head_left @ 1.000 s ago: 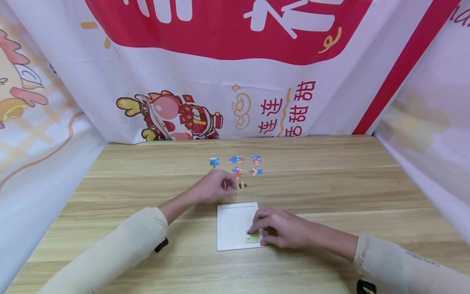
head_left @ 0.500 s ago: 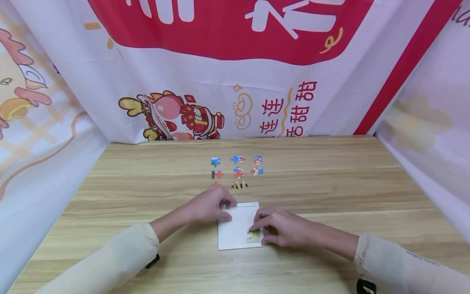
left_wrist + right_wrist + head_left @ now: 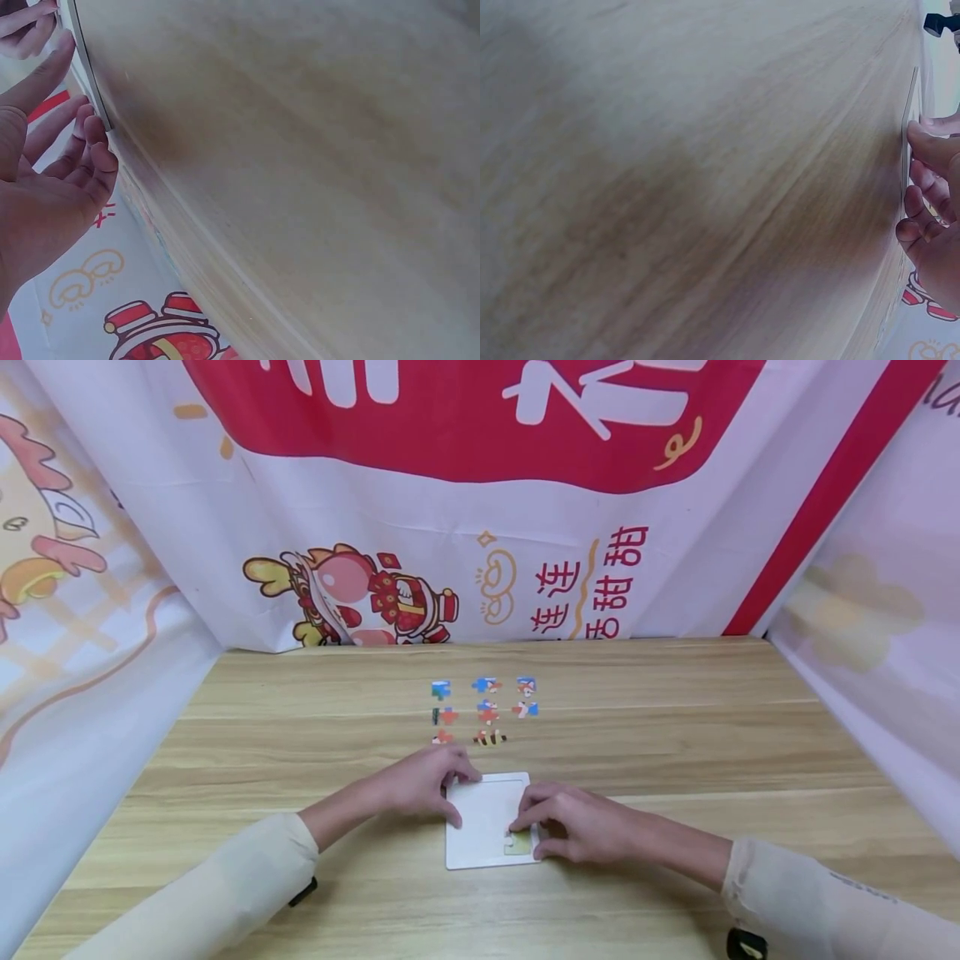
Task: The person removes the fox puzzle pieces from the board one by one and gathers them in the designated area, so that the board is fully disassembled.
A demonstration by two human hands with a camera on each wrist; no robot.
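Observation:
A white puzzle tray lies on the table, its edge showing thin in the left wrist view. Two fitted jigsaw pieces, yellow-green, sit in its near right corner. My left hand holds the tray's far left corner, with the thumb on the left side and fingers at the far rim. My right hand holds the tray's right side; its thumb is against the edge, and the index fingertip touches the fitted pieces. Part of the tray is hidden under that hand.
Several loose jigsaw pieces lie in rows beyond the tray, among them a black-and-yellow striped piece and a blue-and-green piece. Printed cloth hangs behind the wooden table and on both sides.
My left hand has come back from the loose pieces to the tray's far left corner, its thumb sliding to the left edge. The right hand stays at the tray's right side.

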